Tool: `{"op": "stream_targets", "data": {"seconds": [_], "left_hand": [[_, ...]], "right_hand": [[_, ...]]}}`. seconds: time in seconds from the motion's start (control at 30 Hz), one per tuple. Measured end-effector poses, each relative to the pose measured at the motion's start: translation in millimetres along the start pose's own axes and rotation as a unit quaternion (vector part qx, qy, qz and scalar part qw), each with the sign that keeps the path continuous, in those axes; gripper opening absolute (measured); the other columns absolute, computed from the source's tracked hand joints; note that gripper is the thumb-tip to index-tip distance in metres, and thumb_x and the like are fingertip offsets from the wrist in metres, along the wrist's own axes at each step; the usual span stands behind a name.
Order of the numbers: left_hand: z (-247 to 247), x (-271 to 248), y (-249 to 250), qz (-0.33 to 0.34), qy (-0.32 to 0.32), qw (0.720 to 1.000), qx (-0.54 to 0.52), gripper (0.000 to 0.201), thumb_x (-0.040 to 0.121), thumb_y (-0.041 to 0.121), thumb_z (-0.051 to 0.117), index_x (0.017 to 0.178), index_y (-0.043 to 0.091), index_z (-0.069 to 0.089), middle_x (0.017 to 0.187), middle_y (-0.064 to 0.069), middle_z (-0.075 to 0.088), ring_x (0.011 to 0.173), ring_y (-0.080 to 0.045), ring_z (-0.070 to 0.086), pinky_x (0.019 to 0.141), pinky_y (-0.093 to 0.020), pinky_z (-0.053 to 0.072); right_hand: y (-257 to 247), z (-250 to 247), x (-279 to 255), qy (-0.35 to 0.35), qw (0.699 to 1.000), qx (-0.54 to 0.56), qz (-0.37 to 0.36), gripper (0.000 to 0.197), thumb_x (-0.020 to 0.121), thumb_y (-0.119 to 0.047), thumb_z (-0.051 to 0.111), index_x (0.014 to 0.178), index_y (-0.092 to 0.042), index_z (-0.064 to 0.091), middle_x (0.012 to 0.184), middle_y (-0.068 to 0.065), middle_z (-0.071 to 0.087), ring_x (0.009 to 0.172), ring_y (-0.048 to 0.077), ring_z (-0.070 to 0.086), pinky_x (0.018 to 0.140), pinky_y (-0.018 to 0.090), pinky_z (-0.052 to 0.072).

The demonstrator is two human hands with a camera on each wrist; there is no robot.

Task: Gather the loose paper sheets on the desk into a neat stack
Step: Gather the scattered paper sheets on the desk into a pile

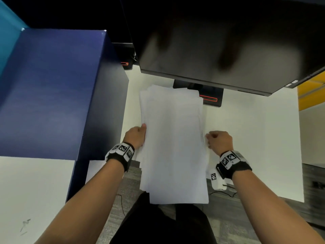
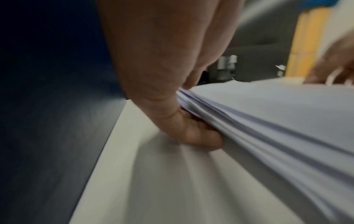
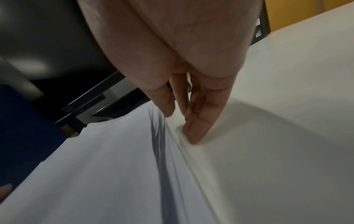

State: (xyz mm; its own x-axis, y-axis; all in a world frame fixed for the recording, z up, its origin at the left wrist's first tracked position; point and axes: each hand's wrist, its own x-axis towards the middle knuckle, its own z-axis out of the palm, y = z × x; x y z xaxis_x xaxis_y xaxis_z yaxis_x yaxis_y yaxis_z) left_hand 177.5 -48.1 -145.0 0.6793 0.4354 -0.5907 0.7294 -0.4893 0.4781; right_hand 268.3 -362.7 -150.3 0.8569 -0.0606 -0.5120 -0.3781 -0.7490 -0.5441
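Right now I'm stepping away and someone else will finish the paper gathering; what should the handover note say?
Left hand: grips the left edge of the paper pile, thumb on top, fingers underneath.
Right hand: fingers against the pile's right edge; whether it grips is unclear.
Pile: on the white desk before the monitor, overhanging the near edge.
Done: sheets gathered.
Left: edges are staggered; square them.
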Motion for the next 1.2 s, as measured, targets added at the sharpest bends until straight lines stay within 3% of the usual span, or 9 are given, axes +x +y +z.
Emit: {"op": "stream_targets", "data": {"seconds": [0.1, 0.33, 0.5, 0.63, 0.73, 0.87, 1.03, 1.13, 1.2], "left_hand": [[26.6, -18.2, -10.5, -0.009, -0.020, 0.999, 0.032, 0.054, 0.108, 0.040, 0.030, 0.099, 0.002, 0.067, 0.108, -0.020, 0.071, 0.101, -0.036, 0.066, 0.088, -0.035, 0.049], [22.1, -30.1, 4.4, -0.028, 0.068, 0.997, -0.006, 0.062, 0.107, 0.042, 0.021, 0.120, -0.001, 0.064, 0.128, -0.024, 0.064, 0.118, -0.039, 0.059, 0.101, -0.038, 0.042], [5.3, -27.9, -17.6, -0.042, -0.005, 0.992, 0.122, 0.060, 0.096, 0.054, 0.040, 0.091, 0.004, 0.073, 0.097, -0.013, 0.072, 0.096, -0.034, 0.067, 0.075, -0.030, 0.046], [23.6, -34.3, -21.6, -0.029, -0.051, 0.992, 0.116, 0.031, 0.088, 0.025, 0.058, 0.078, 0.003, 0.077, 0.080, -0.011, 0.076, 0.077, -0.027, 0.074, 0.073, -0.035, 0.062], [19.1, -34.8, -17.9, -0.028, -0.041, 0.994, 0.097, 0.030, 0.088, 0.023, 0.059, 0.080, 0.003, 0.078, 0.079, -0.010, 0.076, 0.075, -0.026, 0.073, 0.071, -0.032, 0.062], [-6.5, -18.4, -1.4, -0.046, 0.036, 0.997, 0.046, 0.046, 0.095, 0.040, 0.050, 0.082, 0.004, 0.076, 0.089, -0.011, 0.074, 0.085, -0.031, 0.067, 0.074, -0.027, 0.047], [-14.0, -5.8, 35.0, -0.115, 0.042, 0.987, -0.102, 0.074, 0.073, 0.081, 0.057, 0.076, 0.008, 0.070, 0.072, -0.003, 0.067, 0.063, -0.020, 0.062, 0.060, -0.027, 0.044], [6.1, -6.1, 37.8, -0.123, 0.019, 0.966, -0.225, 0.087, 0.040, 0.082, 0.079, 0.093, 0.014, 0.076, 0.086, 0.002, 0.078, 0.075, -0.022, 0.075, 0.072, -0.032, 0.062], [15.0, -7.4, 36.3, -0.103, -0.024, 0.964, -0.243, 0.084, 0.042, 0.067, 0.091, 0.107, 0.016, 0.075, 0.098, 0.001, 0.079, 0.086, -0.023, 0.076, 0.082, -0.037, 0.062]], "right_hand": [[2.6, 11.5, -20.7, -0.013, 0.998, -0.058, -0.031, 0.027, 0.094, -0.019, 0.056, 0.105, -0.007, 0.077, 0.102, 0.011, 0.076, 0.094, 0.027, 0.070, 0.085, 0.022, 0.051], [-4.9, -1.0, -20.7, -0.011, 0.999, -0.048, 0.014, 0.029, 0.089, -0.015, 0.054, 0.076, -0.003, 0.076, 0.085, 0.013, 0.076, 0.080, 0.031, 0.072, 0.075, 0.031, 0.058], [2.2, -11.6, -27.5, -0.111, 0.987, -0.091, 0.072, 0.015, 0.081, -0.008, 0.067, 0.080, 0.005, 0.073, 0.075, 0.017, 0.075, 0.072, 0.032, 0.075, 0.071, 0.046, 0.062], [7.5, 2.2, -37.2, -0.136, 0.981, -0.127, 0.050, 0.016, 0.081, -0.007, 0.062, 0.087, 0.001, 0.075, 0.079, 0.016, 0.075, 0.076, 0.031, 0.075, 0.070, 0.041, 0.063], [3.9, -5.1, -33.9, -0.146, 0.981, -0.100, 0.076, 0.017, 0.083, -0.008, 0.066, 0.089, 0.005, 0.075, 0.080, 0.017, 0.075, 0.078, 0.031, 0.074, 0.075, 0.042, 0.062], [-1.8, -23.7, -14.1, -0.060, 0.994, -0.055, 0.067, 0.035, 0.088, -0.030, 0.062, 0.088, 0.003, 0.074, 0.086, 0.015, 0.076, 0.082, 0.031, 0.073, 0.082, 0.038, 0.058], [-34.8, -17.2, -1.0, -0.014, 0.998, -0.055, 0.030, 0.078, 0.083, -0.059, 0.063, 0.131, 0.002, 0.055, 0.135, 0.015, 0.057, 0.123, 0.032, 0.054, 0.090, 0.030, 0.041], [-58.1, 11.2, 0.0, -0.046, 0.997, -0.049, 0.040, 0.100, 0.068, -0.062, 0.076, 0.137, 0.003, 0.043, 0.136, 0.017, 0.053, 0.125, 0.034, 0.052, 0.092, 0.032, 0.044], [-65.9, 27.7, 2.8, -0.063, 0.996, -0.022, 0.062, 0.101, 0.065, -0.048, 0.085, 0.137, 0.004, 0.037, 0.136, 0.016, 0.052, 0.125, 0.034, 0.052, 0.099, 0.036, 0.047]]}}
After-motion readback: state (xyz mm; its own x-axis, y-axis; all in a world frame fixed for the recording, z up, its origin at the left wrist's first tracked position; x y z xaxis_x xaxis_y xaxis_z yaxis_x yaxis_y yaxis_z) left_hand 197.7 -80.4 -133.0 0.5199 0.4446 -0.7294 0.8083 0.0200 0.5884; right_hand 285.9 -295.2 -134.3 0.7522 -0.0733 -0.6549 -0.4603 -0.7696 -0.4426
